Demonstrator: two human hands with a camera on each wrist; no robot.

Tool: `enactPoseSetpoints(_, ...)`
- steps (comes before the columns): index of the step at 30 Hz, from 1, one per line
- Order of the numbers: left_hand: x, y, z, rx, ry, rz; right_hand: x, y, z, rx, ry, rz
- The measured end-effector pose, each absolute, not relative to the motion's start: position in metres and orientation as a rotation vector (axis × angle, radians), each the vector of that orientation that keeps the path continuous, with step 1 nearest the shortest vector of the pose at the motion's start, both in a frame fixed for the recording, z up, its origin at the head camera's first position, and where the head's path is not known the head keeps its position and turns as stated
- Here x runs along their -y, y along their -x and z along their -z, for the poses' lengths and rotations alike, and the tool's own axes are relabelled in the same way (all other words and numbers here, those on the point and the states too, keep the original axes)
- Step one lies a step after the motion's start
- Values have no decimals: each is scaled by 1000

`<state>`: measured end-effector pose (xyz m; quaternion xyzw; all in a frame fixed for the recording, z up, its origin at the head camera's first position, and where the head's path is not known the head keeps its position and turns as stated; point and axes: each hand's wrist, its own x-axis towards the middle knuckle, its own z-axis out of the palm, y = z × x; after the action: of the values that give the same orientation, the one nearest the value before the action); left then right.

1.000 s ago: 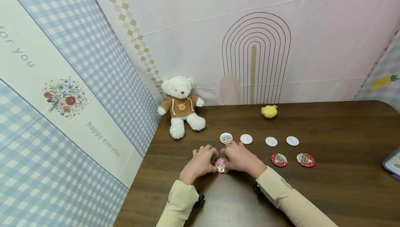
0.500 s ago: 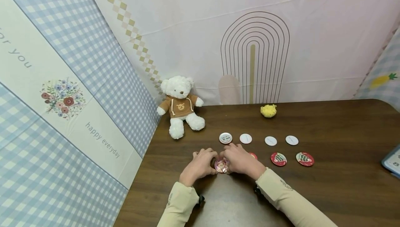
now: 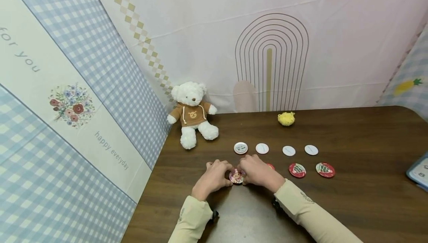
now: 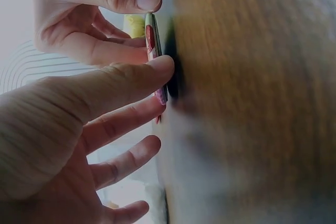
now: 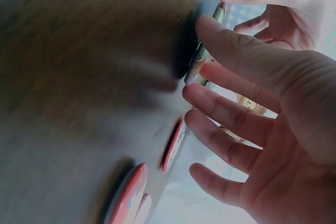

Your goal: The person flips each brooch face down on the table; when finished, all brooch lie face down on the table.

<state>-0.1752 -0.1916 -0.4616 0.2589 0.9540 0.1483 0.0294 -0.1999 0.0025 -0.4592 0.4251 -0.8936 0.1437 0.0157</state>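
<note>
A round pin badge (image 3: 236, 176) with a pink cartoon figure sits between my two hands near the table's front middle. My left hand (image 3: 214, 178) grips its left edge, thumb at the near side and fingers at the far side. From the right, my right hand (image 3: 259, 172) pinches the opposite edge in the same way. The left wrist view shows the badge (image 4: 152, 38) edge-on, with a dark shadow on the table beside it. Edge-on too in the right wrist view, the badge (image 5: 197, 66) is partly covered by my thumb.
Behind the hands lie several white-faced badges (image 3: 262, 148) in a row. Red tree badges (image 3: 297, 170) lie to the right, one partly hidden by my right hand. A white teddy bear (image 3: 190, 114), a yellow fuzzy toy (image 3: 286, 119) and a blue-edged object (image 3: 418, 171) stand farther out.
My right hand has shifted slightly toward me, uncovering more of the red badge behind it. The glare on the held badge has changed. Both hands keep hold of it.
</note>
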Motion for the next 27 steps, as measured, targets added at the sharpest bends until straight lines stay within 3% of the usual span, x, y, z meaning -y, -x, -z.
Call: enactPoseSetpoints(27,193,191,451,-2943,-846,-545,-16,210,445,2698,-1455,-701)
